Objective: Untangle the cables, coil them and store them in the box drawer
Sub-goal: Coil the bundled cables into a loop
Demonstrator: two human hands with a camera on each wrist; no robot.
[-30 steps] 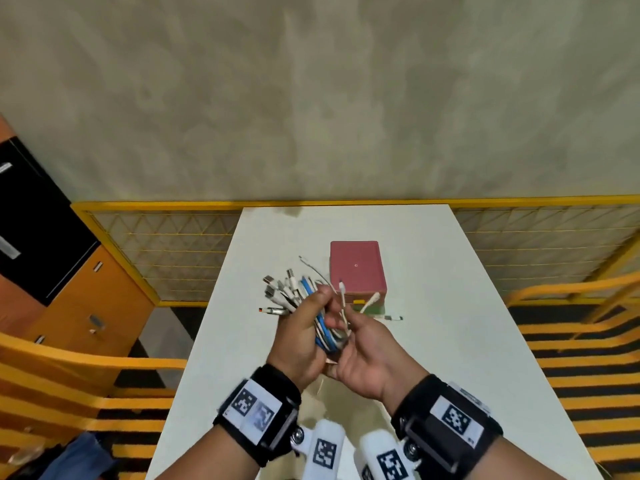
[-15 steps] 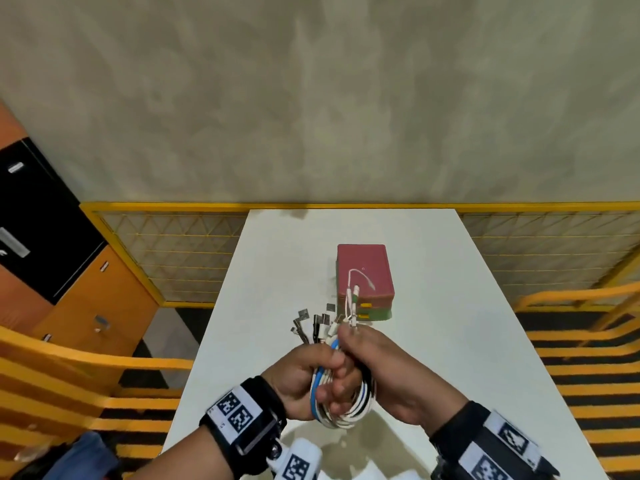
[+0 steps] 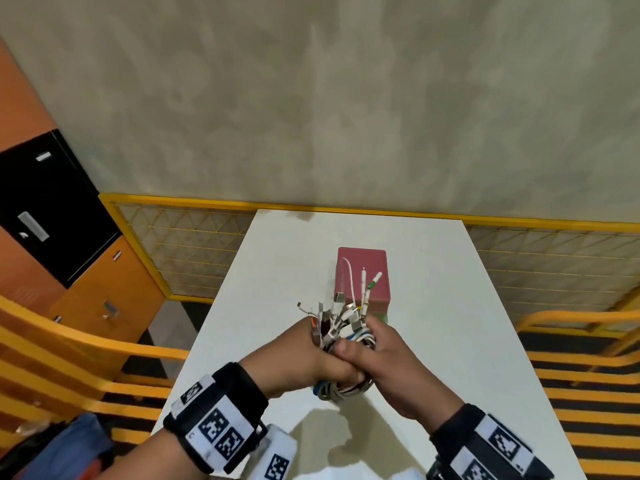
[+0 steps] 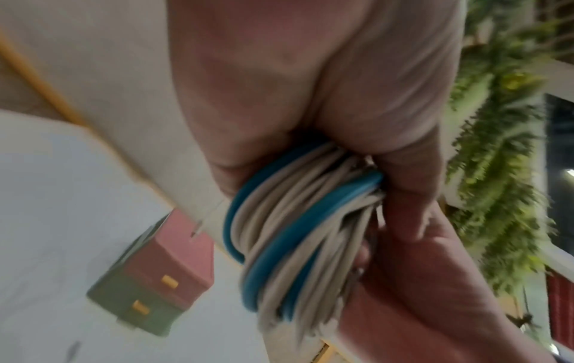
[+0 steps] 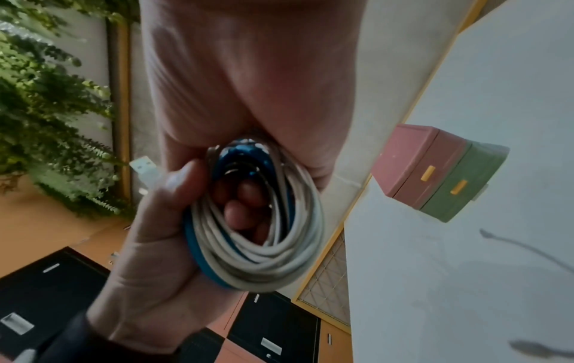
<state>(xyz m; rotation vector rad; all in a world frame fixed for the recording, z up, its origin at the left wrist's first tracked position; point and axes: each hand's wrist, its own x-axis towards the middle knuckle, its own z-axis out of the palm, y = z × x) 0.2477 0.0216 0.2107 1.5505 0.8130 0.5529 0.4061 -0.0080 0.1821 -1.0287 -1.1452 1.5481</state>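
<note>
A coil of white and blue cables (image 3: 341, 389) hangs above the near part of the white table (image 3: 450, 323), gripped from both sides. My left hand (image 3: 304, 362) wraps it from the left and my right hand (image 3: 391, 362) from the right, fingers curled through the loops. Several plug ends (image 3: 341, 313) stick up out of the fists. The left wrist view shows the blue and white strands of the coil (image 4: 295, 233) side on, and in the right wrist view the coil (image 5: 257, 233) forms a ring. The box (image 3: 362, 275) has a pink top drawer and a green lower one, both shut.
The box (image 5: 434, 172) stands mid-table beyond the hands, its yellow drawer pulls facing me. Yellow mesh railing (image 3: 180, 244) borders the table's far and left sides. Orange and black cabinets (image 3: 52, 209) stand at the left. Bare table surface lies right of the box.
The spread cable ends have been gathered into an upright bunch. Both hands have closed tighter round the coil, and the bundle has come nearer to me.
</note>
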